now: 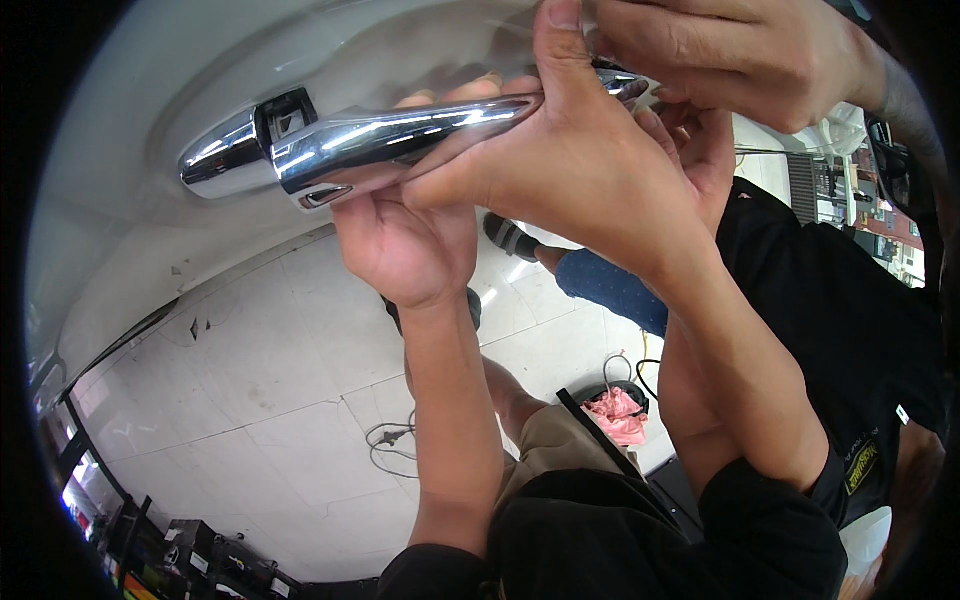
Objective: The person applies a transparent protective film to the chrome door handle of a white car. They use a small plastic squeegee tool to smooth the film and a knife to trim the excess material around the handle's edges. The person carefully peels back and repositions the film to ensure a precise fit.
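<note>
A chrome car door handle (390, 140) runs across a pale grey door panel (130, 190), its left end marked by a small dark slot. A gap with a dark recess separates it from a chrome end cap (225, 155). My left hand (405, 250) is cupped under the handle, its fingers passing behind. Around the handle's right half, my right hand (590, 170) is closed, thumb pointing up; its other fingertips are partly hidden. Another person's hand (740, 60) and that person's other hand (712, 160) are at the handle's right end, where fingers hide the details.
A person in a black shirt (830, 270) stands close at my right. Below are a tiled floor (270, 390), a loose cable (395, 435) and a dark container with a pink cloth (617, 415). Dark boxes (190, 545) lie at lower left.
</note>
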Demonstrator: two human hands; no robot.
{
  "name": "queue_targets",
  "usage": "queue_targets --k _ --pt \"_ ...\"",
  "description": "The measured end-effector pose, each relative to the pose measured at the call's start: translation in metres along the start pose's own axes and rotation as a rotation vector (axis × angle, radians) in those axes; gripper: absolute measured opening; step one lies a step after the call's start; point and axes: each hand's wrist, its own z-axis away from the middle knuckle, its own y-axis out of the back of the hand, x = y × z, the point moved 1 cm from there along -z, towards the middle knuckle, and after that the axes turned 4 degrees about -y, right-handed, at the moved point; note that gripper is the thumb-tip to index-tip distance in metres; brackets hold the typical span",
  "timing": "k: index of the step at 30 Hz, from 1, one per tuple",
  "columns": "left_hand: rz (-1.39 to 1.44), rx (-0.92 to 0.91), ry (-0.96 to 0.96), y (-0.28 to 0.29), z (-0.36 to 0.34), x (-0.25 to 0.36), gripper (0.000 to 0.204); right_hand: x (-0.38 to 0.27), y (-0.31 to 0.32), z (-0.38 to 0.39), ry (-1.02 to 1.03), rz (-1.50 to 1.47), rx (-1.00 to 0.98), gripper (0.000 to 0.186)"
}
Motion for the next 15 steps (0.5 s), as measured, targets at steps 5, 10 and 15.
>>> queue_targets --k 5,10,15 --pt "-0.013 0.002 -0.005 0.002 0.0 0.0 0.055 0.023 0.017 0.0 0.201 0.043 -0.083 0.02" --pt "-0.017 0.044 -0.001 -0.001 0.001 -0.003 0.054 0.026 0.016 -0.001 0.282 0.037 -0.085 0.02" --pt "-0.002 -0.004 0.0 0.002 0.0 0.0 0.054 0.027 0.026 -0.014 0.357 -0.012 -0.156 0.022"
